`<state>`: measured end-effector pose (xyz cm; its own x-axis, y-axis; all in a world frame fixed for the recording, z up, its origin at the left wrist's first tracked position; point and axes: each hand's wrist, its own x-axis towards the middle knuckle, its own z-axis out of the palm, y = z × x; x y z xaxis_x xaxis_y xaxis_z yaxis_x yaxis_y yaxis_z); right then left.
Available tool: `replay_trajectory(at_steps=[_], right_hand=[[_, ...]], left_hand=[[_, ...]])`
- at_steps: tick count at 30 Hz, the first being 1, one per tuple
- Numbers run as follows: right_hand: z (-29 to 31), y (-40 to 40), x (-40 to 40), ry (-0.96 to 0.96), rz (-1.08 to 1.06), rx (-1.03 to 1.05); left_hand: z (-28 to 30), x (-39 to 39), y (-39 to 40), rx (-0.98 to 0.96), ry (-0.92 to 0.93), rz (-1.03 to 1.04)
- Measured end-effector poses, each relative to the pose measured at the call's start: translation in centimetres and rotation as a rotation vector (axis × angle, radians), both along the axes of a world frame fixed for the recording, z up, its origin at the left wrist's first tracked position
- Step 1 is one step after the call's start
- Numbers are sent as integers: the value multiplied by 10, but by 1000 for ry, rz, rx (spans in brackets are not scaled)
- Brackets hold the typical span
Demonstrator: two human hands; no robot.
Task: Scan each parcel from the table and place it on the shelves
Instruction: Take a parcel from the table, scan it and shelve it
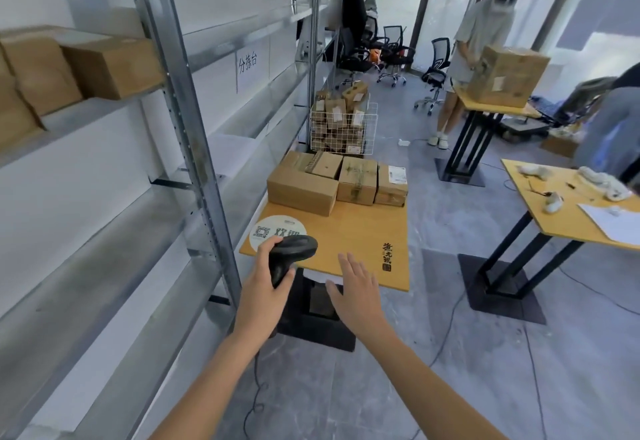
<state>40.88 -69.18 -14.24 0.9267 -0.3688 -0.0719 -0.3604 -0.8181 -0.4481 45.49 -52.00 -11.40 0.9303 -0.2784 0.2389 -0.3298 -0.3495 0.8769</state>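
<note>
- metal shelves point(194, 149) run along the left wall; brown boxes on shelf point(104, 65) sit on an upper level at far left, packed side by side
- paper sign point(248, 63) with printed characters hangs on the wall behind the shelving
- left hand point(266, 273) grips a black handheld scanner point(289, 256) by the handle, fingers curled round it, thumb on the near side; scanner head sits over the near left corner of the table, its cable point(258, 387) trails down to the floor
- round white sticker point(277, 232) with QR code on the table corner, partly hidden behind the scanner
- wooden table point(356, 232) just beside the shelving, black base underneath
- parcels point(337, 180) grouped at the far end of the table, several cardboard boxes touching each other, one small box lying on top of the big left one; rightmost has a white label facing up
- right hand point(356, 290) spread flat, fingers wide and straight, holding nothing, hovering over the near edge of the table, well short of the parcels
- wire basket point(343, 124) full of small boxes on the floor behind the table
- further right: a person point(474, 52) standing at a second table with a large carton point(509, 74); third table point(568, 218) at right edge carries paper and white rags
</note>
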Motion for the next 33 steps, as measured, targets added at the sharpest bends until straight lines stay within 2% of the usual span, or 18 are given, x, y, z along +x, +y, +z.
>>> replay_trajectory(at_steps=[9, 13, 21, 33], right_hand=[[-26, -73, 47, 53, -64, 50], [-33, -103, 99, 78, 8, 56], [-31, -165, 208, 98, 147, 68], [-65, -205, 297, 197, 271, 47]], left_hand=[[-10, 74, -65, 52, 30, -36], [-16, 113, -90, 33, 46, 9], [-12, 192, -138, 117, 76, 174], [-57, 274, -178, 137, 149, 281]])
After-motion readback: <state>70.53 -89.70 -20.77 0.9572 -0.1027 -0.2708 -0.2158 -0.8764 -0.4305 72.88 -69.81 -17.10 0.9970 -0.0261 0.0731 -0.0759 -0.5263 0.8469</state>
